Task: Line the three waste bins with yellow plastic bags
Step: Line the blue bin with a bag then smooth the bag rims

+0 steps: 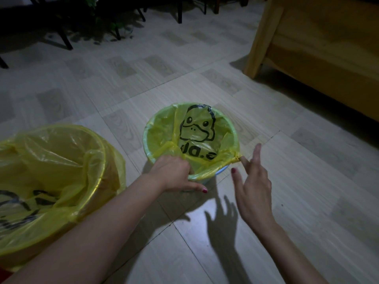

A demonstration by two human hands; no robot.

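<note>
A small waste bin (205, 177) stands on the floor at the centre, lined with a yellow plastic bag (164, 134) printed with a black duck. My left hand (174, 175) grips the bin's near rim, fingers inside over the bag, thumb outside. My right hand (253, 185) is beside the bin's right edge, fingers spread, one fingertip touching the bag's knotted corner (238, 158). A larger bin (101, 148) at the left is lined with another yellow bag (51, 160), its edge folded over the rim. No third bin is in view.
A light wooden furniture piece (307, 48) stands at the upper right. Dark chair legs (67, 42) and a plant (114, 25) are along the top left. The floor (287, 201) is pale wood-pattern tile, dimly lit, with hand shadows in front of me.
</note>
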